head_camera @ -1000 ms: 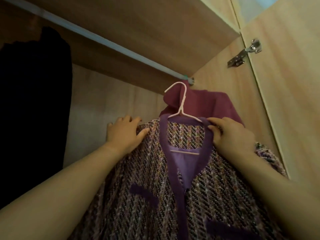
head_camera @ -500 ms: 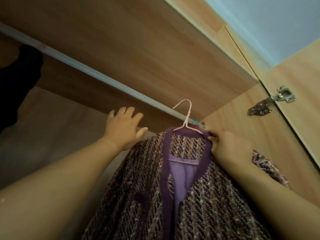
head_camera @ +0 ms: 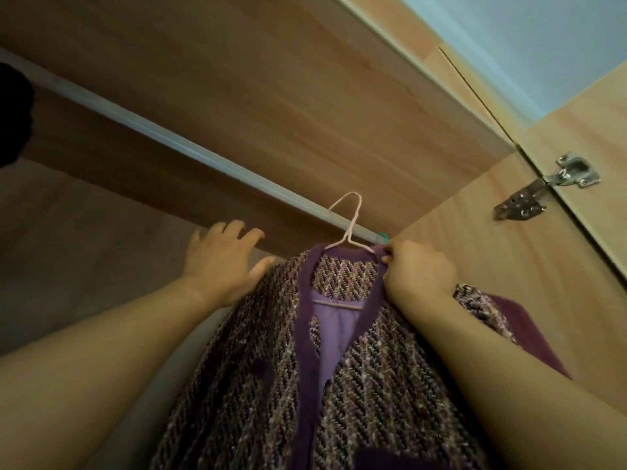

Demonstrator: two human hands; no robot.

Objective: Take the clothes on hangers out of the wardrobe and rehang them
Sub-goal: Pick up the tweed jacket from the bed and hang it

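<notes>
**One hook, unsure seat**

The jacket (head_camera: 373,385) hangs under the rail (head_camera: 203,154) on a hanger (head_camera: 346,241) whose hook may not be seated. Right grip (head_camera: 419,271) pinches its collar; left grip (head_camera: 222,259) spread beside it. Letting go early could drop it.

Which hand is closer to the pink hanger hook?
Right. The right hand pinches the tweed jacket at its collar, just below and right of the pink hanger hook; the left hand is open, farther off to its lower left.
</notes>
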